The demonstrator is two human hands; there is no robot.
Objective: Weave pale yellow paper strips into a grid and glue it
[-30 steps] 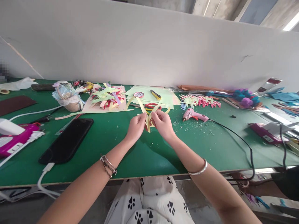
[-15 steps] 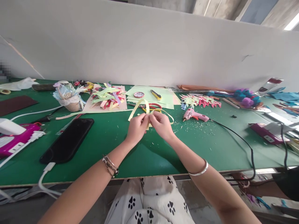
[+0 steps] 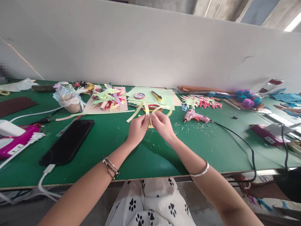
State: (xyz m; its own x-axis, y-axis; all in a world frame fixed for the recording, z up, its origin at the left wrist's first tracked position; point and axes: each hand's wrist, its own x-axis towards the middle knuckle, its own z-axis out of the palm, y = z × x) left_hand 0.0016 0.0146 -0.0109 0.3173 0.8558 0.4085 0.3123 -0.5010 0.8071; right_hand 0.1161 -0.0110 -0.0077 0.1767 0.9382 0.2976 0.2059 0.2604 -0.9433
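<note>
Since the earlier frames, the long tail of the yellow paper strips (image 3: 146,112) has been lowered from a raised arc towards the worktop (image 3: 150,153), while both hands have stayed almost in place. The strips are pinched together at one crossing point between the fingertips of the left hand (image 3: 138,128) and the right hand (image 3: 162,125), just above the worktop and in front of the red scissors (image 3: 154,107). Some looping appears to be done, since curved bands are seen on the right; the bundle looks unfinished, as the ends are loose. One tail is pointed away to the left, its long axis slanted; the loops fan rightwards.
</note>
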